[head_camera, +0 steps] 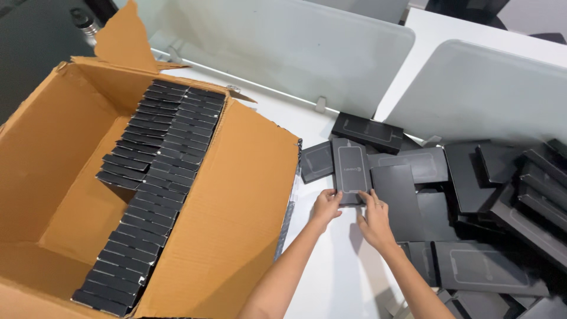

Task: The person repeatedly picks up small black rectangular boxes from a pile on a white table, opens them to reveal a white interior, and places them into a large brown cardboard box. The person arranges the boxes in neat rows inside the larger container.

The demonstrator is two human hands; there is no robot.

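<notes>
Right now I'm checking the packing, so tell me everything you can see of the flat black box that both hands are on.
The flat black box is a slim matte rectangle, seemingly cardboard, with a pale outline printed on its lid. It lies closed and face up on the white table, lengthwise away from the person. The left hand and right hand grip its near corners.

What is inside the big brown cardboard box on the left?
The open brown cardboard box holds two rows of slim black rectangular cartons standing on edge along its right side; the left part shows bare cardboard floor. Anything beneath the rows is hidden.
</notes>
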